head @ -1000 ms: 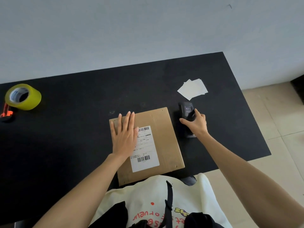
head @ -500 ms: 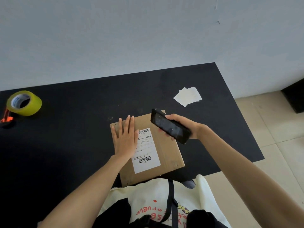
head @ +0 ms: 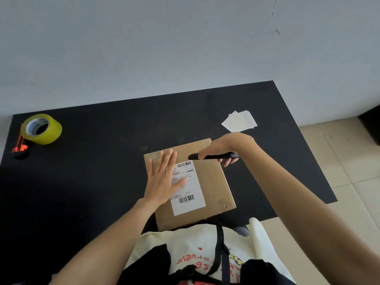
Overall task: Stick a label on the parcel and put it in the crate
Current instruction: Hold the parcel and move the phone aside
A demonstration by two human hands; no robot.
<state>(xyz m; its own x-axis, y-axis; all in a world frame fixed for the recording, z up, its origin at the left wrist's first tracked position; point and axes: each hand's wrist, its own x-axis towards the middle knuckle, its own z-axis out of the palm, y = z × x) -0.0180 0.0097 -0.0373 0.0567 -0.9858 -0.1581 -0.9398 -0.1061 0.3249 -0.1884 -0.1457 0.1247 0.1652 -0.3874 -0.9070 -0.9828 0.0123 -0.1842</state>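
**Parcel, labelled, on table; both hands over it**

Parcel (head: 213, 188): flat brown cardboard box, lay on the near middle of the black table (head: 98, 182), its near edge at the table's front, partly cut off by the person's shirt (head: 185, 249).

Label (head: 190, 199): white sheet with two barcodes and small print, stuck on the parcel's top, left of centre. The print was too small to read. Its left margin was hidden under the left hand.

Left hand (head: 164, 179): spread flat, palm down, fingers together and pointing away, pressed on the parcel's left half with the thumb lying on the label. It gripped nothing.

Right hand (head: 227, 147): closed around a black scanner (head: 213, 156), held level just above the parcel's far right corner, its tip pointing left toward the upper barcode. The device showed edge-on only; its face could not be made out, and the fingers under it were mostly hidden.

Papers (head: 239, 121): small loose stack of white sheets, on the table beyond the right hand, apart from the parcel.

Tape (head: 42, 128): yellow roll, far left corner of the table, well apart from the parcel, touching an orange tool (head: 19, 146) that was partly hidden behind it.
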